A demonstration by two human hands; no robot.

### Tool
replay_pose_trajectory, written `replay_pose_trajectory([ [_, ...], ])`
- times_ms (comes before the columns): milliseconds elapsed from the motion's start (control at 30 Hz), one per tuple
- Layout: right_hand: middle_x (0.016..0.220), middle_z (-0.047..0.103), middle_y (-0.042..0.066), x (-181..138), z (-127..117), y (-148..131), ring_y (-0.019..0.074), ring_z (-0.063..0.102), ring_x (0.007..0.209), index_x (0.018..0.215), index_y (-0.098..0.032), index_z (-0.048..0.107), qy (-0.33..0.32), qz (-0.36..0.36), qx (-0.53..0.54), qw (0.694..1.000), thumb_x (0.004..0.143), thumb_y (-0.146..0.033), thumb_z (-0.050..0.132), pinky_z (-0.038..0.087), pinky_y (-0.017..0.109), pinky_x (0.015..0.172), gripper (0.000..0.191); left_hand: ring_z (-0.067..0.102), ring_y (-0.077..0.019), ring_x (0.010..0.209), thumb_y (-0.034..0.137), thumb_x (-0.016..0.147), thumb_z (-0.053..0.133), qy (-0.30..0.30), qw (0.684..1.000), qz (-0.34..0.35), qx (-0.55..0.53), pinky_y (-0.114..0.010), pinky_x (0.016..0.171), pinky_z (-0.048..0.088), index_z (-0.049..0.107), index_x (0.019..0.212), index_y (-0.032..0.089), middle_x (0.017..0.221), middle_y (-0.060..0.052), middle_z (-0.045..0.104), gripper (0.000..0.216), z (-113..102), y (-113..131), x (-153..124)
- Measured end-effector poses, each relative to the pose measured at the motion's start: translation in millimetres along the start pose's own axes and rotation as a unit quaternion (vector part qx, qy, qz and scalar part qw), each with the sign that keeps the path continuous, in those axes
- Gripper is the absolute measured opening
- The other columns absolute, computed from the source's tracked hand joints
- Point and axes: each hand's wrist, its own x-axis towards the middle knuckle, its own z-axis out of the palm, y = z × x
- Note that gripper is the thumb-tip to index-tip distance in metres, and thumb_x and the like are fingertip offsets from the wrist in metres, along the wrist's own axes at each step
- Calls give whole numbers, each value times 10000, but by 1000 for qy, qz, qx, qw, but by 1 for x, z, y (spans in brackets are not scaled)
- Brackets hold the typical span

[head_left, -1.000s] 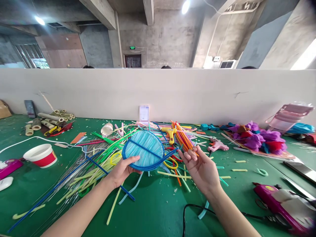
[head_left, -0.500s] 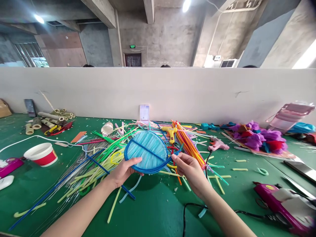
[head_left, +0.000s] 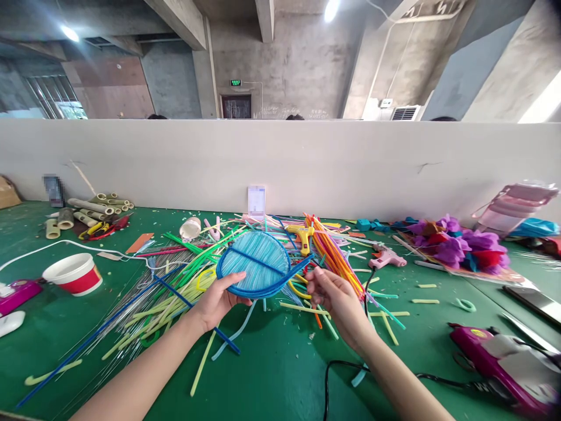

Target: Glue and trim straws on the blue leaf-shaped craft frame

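My left hand point(head_left: 217, 304) grips the near edge of a round blue woven disc point(head_left: 254, 266), thumb on top, holding it tilted above the green table point(head_left: 272, 368). A blue rim strip point(head_left: 291, 279) runs from the disc's right side toward my right hand point(head_left: 335, 298). That hand is curled beside the disc with its fingertips pinched near the strip's free end. Whether they hold the strip is hard to make out. Beneath both hands lies a heap of coloured plastic strips point(head_left: 184, 275).
A yellow glue gun point(head_left: 301, 235) and a pink glue gun point(head_left: 386, 257) lie behind the heap. A red-and-white cup point(head_left: 73, 273) stands left, bamboo tubes point(head_left: 87, 210) far left, purple paper flowers point(head_left: 456, 245) right, a magenta tool point(head_left: 495, 356) with black cable near right. A white partition closes the back.
My right hand turned from palm-up and open to curled, and moved left to the blue strip at the disc's right edge. The disc tilted slightly in my left hand.
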Motion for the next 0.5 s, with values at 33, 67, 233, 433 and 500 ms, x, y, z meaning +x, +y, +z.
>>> replay_pose_trajectory([
  [33,762,652,32,-2,4,2,111,563,625,855,-181,694,-35,5,-34,999,814,-565,682,474,238,580,387,667,-208,613,235,734,782,-3,1000,1,7,-326,507,581,718,920,117,783,-78,730,229,0,0,0],
  [67,836,691,58,-4,8,4,140,612,705,886,-177,708,-70,8,-61,996,807,-564,690,500,257,630,395,669,-209,622,244,737,785,-7,1000,3,17,-324,512,580,719,925,122,788,-76,730,234,0,-1,0],
  [233,760,728,65,-7,20,18,161,651,682,767,-165,695,-125,20,-110,986,735,-537,765,509,280,630,380,679,-224,710,268,749,788,-40,997,8,63,-319,534,582,722,921,134,843,-85,731,228,2,-6,-2],
  [433,726,682,23,-5,10,13,131,604,670,762,-187,664,-58,-27,-60,996,779,-502,745,490,250,623,326,681,-219,680,264,738,794,-26,998,9,48,-325,530,582,711,945,130,839,-84,731,260,2,-4,-2],
  [500,816,672,14,-4,7,7,132,605,770,773,-206,661,-13,-59,4,998,788,-471,748,503,238,681,279,679,-217,660,256,721,804,-14,999,8,38,-331,523,585,708,911,128,806,-75,728,247,2,-2,-2],
])
